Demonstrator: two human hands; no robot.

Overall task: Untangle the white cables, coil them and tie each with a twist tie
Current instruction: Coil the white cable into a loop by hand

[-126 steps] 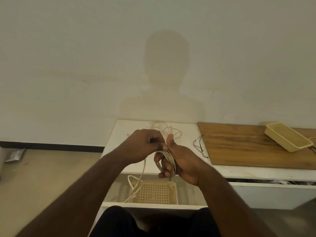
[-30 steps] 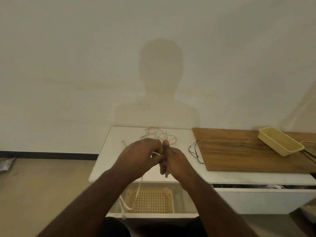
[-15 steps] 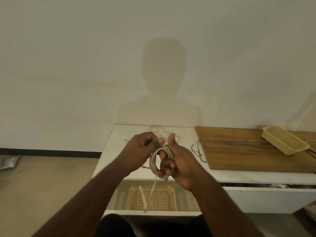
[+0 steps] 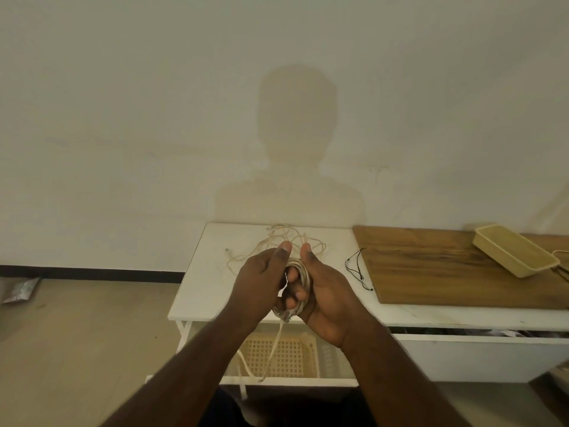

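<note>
the coiled white cable (image 4: 298,285) sits between both hands above the front edge of the white table (image 4: 203,282), more tightly bunched than half a second ago, its loose tail now hanging shorter toward the basket (image 4: 278,354). the right hand (image 4: 326,291) curls round the coil, thumb up; the left hand (image 4: 261,286) grips its other side, thumb raised too. tangled cables (image 4: 277,241) lie behind on the table, black twist ties (image 4: 354,268) nearby.
</note>
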